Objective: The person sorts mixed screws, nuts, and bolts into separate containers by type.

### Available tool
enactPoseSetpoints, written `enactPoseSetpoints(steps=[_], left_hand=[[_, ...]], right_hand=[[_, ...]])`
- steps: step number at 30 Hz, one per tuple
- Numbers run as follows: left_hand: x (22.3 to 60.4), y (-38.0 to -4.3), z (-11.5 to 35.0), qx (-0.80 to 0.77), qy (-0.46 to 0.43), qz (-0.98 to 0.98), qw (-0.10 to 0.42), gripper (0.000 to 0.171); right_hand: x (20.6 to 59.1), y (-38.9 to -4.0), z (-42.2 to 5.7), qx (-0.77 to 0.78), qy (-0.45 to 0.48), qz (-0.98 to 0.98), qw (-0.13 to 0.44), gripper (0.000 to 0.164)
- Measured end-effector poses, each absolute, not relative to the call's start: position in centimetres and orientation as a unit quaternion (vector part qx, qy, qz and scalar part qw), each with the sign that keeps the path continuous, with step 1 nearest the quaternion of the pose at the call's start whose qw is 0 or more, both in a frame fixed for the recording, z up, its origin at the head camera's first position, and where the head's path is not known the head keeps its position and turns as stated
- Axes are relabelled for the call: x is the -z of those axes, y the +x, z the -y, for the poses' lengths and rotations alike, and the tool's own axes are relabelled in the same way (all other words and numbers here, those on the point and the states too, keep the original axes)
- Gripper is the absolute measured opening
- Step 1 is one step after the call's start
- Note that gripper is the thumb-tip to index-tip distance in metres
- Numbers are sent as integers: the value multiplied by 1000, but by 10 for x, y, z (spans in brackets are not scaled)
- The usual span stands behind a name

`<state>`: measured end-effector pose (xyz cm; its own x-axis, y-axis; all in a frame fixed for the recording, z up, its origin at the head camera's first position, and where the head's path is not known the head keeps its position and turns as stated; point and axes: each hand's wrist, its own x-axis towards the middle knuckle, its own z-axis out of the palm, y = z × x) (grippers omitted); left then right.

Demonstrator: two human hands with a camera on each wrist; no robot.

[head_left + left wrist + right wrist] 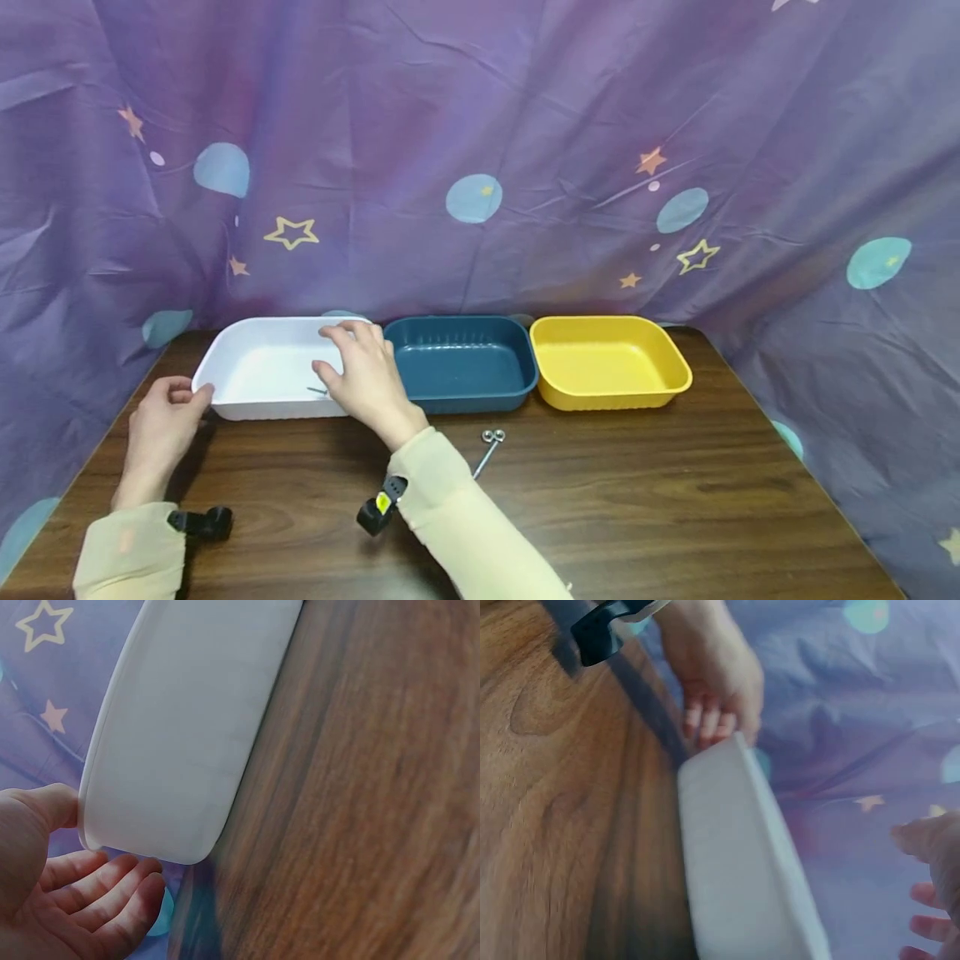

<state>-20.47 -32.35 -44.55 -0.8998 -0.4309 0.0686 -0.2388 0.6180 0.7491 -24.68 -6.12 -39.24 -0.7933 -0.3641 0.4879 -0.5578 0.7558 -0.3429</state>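
Note:
My left hand (163, 429) grips the left end of a white plastic tray (281, 410), thumb at the rim and fingers by the outer end wall. In the left wrist view the same tray (180, 735) shows its long outer side. Over the right part of this tray is my right hand (367, 375), with thumb and fingers spread apart and nothing between them. A small thin metal piece, like a screw (317, 390), shows just below the right thumb, against the tray's inside. The right wrist view catches the right hand's fingers (928, 928) at its edge.
A dark blue tray (472, 405) and a yellow tray (607, 402) stand in line to the right of the white one. Two metal nuts (493, 436) and a thin metal rod (486, 460) lie on the wooden table (660, 500). A purple patterned cloth (555, 108) hangs behind.

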Motion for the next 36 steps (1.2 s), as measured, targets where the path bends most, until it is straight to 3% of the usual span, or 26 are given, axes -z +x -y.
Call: enactPoseSetpoints(steps=[12, 23, 36], left_hand=[[445, -207, 319, 395, 196, 890, 113, 51], [444, -206, 320, 392, 198, 892, 108, 53], [449, -205, 324, 384, 168, 899, 125, 51]], right_hand=[[400, -206, -11, -374, 239, 857, 263, 30], [435, -184, -47, -396, 205, 860, 250, 22], [463, -177, -53, -308, 187, 914, 187, 18]])
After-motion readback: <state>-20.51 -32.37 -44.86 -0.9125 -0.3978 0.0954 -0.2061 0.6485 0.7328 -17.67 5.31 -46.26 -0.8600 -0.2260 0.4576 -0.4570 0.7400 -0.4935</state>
